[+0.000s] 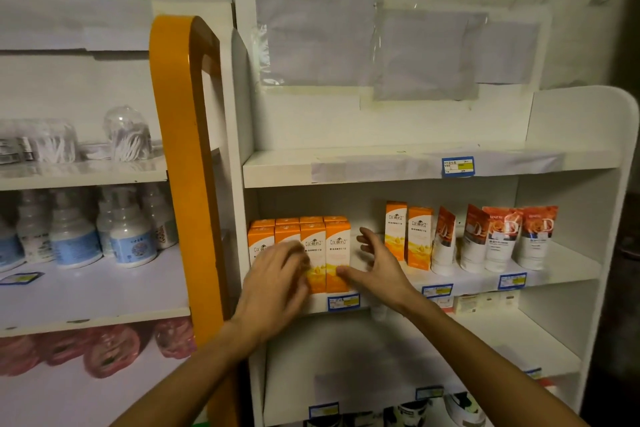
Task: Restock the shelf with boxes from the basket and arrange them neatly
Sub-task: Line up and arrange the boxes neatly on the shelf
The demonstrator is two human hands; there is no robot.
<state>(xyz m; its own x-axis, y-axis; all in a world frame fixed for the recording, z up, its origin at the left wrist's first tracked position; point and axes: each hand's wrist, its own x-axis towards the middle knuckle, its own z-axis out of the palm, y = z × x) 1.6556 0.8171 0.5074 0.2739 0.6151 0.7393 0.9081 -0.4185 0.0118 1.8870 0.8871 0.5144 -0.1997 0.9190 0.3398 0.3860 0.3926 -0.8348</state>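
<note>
Head view: two hands (277,274) (open) flank eight boxes (313,250).

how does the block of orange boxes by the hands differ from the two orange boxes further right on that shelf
The block of orange boxes is tightly packed, several across and at least two rows deep; the pair of orange boxes is only two, side by side. The block sits at the shelf's left end with the left hand and right hand on it; the pair stands untouched beside the white tubes. Both groups stand upright, with the same orange-and-white design.
</note>
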